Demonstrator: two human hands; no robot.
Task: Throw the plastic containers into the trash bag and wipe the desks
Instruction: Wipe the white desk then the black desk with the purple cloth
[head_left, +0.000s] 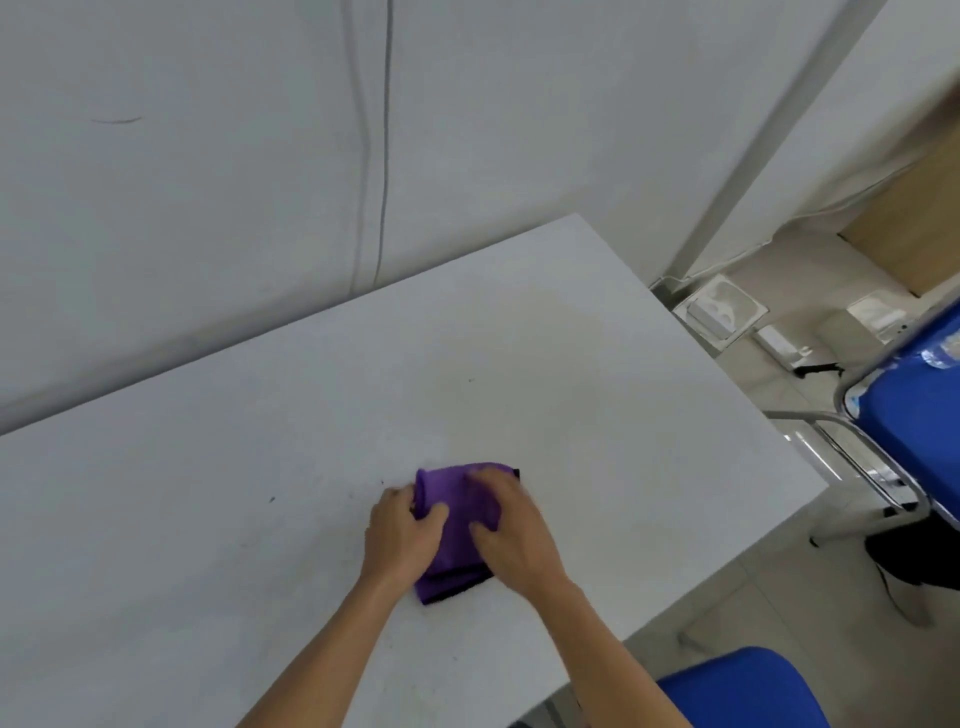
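On the white rectangular table (571, 364), a folded purple cloth (457, 506) lies flat. The left hand (402, 530) pinches its left edge, fingers curled; the right hand (517, 540) grips its top.

Grey wall (208, 182) at the back w/ a thin cable (384, 156) running down it. Blue chair (924, 415) on the right, metal frame, clear wrap on its edge. 2nd blue chair seat (748, 691) bottom right. Pale tiled floor (753, 597) btwn them, brown board (914, 223) far right by the wall
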